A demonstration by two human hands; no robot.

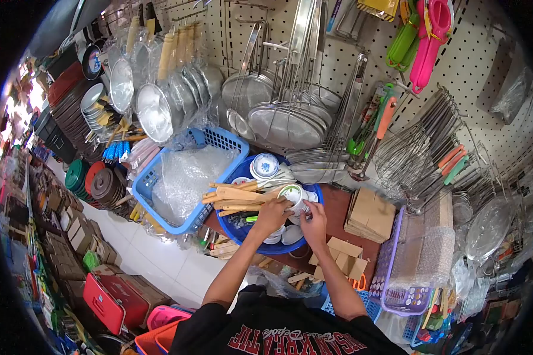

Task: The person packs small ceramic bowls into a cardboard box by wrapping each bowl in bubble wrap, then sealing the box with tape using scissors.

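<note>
In the head view, a green-printed white cup (291, 193) is sitting over the right part of a blue basin (320, 194) on the brownish-red tabletop (336, 208), between the two hands. Crowding is posing the main risk: wooden spatulas (238, 194) are lying close beside the cup and a blue-and-white bowl (265, 165) is resting just behind, so a slipping fingertip grip could be letting the cup knock the crockery and chip. The left hand (272, 215) is curling its fingers, nearly together, onto the cup's near left side; the right hand (314, 221) is pinching its right side, fingers bent and barely parted.
</note>
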